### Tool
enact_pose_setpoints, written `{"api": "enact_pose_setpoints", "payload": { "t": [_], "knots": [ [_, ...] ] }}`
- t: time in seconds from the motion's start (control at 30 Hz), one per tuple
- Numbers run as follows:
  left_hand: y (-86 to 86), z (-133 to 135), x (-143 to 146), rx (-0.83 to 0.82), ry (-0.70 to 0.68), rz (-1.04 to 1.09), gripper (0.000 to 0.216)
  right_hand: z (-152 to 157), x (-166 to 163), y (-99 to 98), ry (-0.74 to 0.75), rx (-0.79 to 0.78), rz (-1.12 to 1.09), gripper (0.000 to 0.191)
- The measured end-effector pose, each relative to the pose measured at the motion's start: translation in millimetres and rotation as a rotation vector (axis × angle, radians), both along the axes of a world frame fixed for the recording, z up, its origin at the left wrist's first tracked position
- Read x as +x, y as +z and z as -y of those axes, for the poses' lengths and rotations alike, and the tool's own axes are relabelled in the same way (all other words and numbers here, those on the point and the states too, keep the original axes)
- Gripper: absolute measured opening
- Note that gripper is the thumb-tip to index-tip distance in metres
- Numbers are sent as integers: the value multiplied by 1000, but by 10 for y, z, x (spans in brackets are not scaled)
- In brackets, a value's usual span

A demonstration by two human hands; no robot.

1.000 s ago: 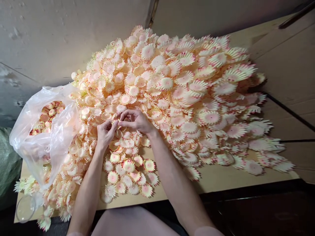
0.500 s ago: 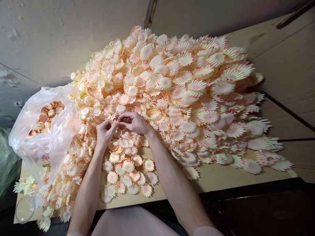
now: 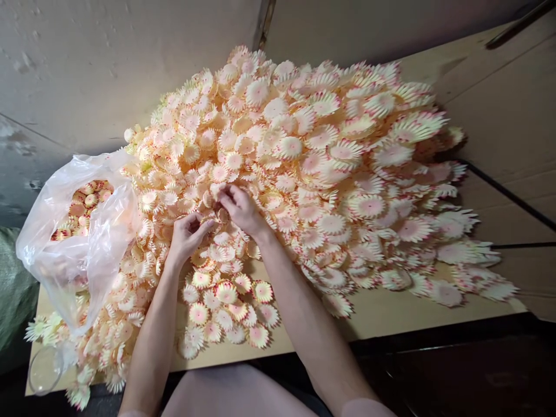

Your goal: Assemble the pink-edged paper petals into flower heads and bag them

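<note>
Countless pale flower discs (image 3: 347, 150) with jagged, pink-tipped edges heap over a smooth tan tabletop (image 3: 391, 318), the right hand (image 3: 242, 212) pinching one small disc (image 3: 215, 190) amid the pile while the left hand (image 3: 186, 235) curls beside it, its hold impossible to tell, right of a crinkled, translucent plastic bag (image 3: 108, 231).

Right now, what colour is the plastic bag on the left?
The plastic bag is whitish and partly see-through, as the head view shows.

Cream flower discs (image 3: 310, 164) — pink-edged, heaped, overlapping, many face-up
</note>
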State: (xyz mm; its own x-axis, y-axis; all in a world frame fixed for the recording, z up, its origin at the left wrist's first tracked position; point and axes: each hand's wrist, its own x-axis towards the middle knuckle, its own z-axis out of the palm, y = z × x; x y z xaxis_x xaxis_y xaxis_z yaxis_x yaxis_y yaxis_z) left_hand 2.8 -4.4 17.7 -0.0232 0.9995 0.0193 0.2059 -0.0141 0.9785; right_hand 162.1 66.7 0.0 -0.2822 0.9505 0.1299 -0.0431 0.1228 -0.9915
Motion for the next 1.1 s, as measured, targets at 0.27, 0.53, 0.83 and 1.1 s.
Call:
{"api": "enact_pose_setpoints", "payload": {
  "t": [0.27, 0.53, 0.83, 1.1],
  "knots": [
    [-12, -12, 28, 2, 0, 188, 35, 47, -26, 134, -22, -71, -159, 39],
    [-29, -12, 11, 44, 88, 93, 40, 81, 28, 151, 242, -43, -169, 38],
    [33, 5, 31, 148, 185, -85, 52, 101, 55, 161, 340, 14, -52, 31],
    [46, -16, 18, 130, 152, -123, 50, 114, 55, 148, 330, 22, -14, 30]
  ]
}}
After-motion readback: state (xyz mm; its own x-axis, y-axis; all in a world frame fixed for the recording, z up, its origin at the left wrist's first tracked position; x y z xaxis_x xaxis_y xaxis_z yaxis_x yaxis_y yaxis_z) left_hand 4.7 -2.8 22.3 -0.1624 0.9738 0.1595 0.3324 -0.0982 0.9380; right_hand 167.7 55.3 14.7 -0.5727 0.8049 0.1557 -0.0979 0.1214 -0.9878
